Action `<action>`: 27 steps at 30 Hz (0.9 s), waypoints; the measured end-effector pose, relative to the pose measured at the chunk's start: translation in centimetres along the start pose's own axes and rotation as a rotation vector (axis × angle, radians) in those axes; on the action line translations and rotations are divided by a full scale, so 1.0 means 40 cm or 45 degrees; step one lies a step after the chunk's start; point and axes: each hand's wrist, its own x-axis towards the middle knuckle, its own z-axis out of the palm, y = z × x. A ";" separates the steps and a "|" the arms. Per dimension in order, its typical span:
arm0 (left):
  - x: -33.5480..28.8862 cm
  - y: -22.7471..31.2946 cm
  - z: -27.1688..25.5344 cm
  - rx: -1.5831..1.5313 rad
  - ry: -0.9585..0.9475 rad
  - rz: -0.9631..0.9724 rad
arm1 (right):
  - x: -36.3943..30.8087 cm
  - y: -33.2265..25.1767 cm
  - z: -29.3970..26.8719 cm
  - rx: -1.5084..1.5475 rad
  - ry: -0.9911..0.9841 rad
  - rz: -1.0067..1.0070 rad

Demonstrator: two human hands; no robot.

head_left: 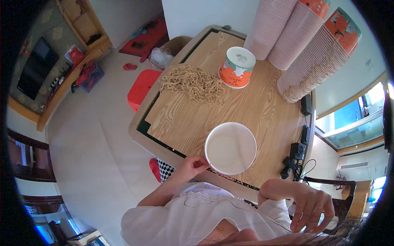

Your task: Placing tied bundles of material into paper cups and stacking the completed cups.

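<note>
A white round paper bucket (230,148) stands with its open mouth up at the near edge of the wooden table. My left hand (194,167) is closed in a pinch at the left side of its rim; whether a strand of cord lies between the fingertips is too small to tell. My right hand (314,208) hangs off to the right, away from the bucket, fingers bent down and apart, with nothing visible in them. Beyond the bucket lies a loose heap of tan cord (193,84). An upside-down orange and green printed bucket (236,69) stands beside the heap.
Tall stacks of nested paper buckets (283,37) rise at the far right; tan cords drape over the nearest stack (318,61). Black power adapters (297,151) and cables line the table's right edge. A red stool (141,90) stands left of the table (176,131). A dark chair (349,190) is at right.
</note>
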 end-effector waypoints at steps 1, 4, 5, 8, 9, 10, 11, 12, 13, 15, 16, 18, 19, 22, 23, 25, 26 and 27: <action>0.001 -0.001 -0.006 0.026 0.046 0.012 | -0.005 -0.003 0.006 -0.007 -0.025 -0.024; 0.004 -0.003 -0.017 0.133 0.119 0.054 | -0.009 -0.012 0.001 0.031 -0.058 -0.041; 0.006 -0.004 -0.020 0.215 0.142 0.083 | -0.010 -0.014 0.000 0.048 -0.074 -0.049; 0.017 -0.002 -0.034 0.326 0.148 0.050 | -0.015 -0.002 -0.010 -0.151 0.038 -0.255; 0.024 0.012 -0.043 0.329 0.136 0.054 | -0.022 0.027 -0.018 -0.382 0.180 -0.448; 0.031 0.043 -0.057 0.393 0.256 0.136 | -0.050 0.065 0.018 -0.944 0.986 -0.610; 0.038 0.076 -0.069 0.457 0.387 0.221 | -0.068 0.072 0.005 -1.595 1.128 -0.189; 0.052 0.102 -0.075 0.400 0.457 0.329 | -0.075 0.075 -0.012 -2.222 1.214 0.295; 0.069 0.129 -0.083 0.342 0.518 0.437 | -0.065 0.075 -0.045 -2.169 1.029 0.656; 0.087 0.216 -0.054 0.190 0.363 0.519 | -0.071 0.087 -0.107 -2.025 0.794 1.077; 0.103 0.245 -0.024 -0.022 0.244 0.537 | -0.100 0.102 -0.128 -1.971 0.753 1.151; 0.145 0.298 0.037 -0.152 -0.112 0.487 | -0.156 0.105 -0.144 -1.990 0.792 1.207; 0.169 0.313 0.069 -0.213 -0.237 0.472 | -0.188 0.107 -0.155 -1.991 0.834 1.269; 0.235 0.328 0.115 -0.343 -0.558 0.154 | -0.258 0.095 -0.158 -1.962 0.990 1.291; 0.247 0.325 0.119 -0.338 -0.558 0.156 | -0.269 0.091 -0.155 -1.957 1.088 1.319; 0.267 0.308 0.126 -0.190 -0.536 0.096 | -0.285 0.083 -0.148 -1.945 1.151 1.306; 0.276 0.296 0.130 -0.189 -0.534 0.093 | -0.292 0.078 -0.146 -1.933 1.215 1.299; 0.283 0.283 0.133 -0.067 -0.460 0.157 | -0.298 0.073 -0.145 -1.927 1.218 1.301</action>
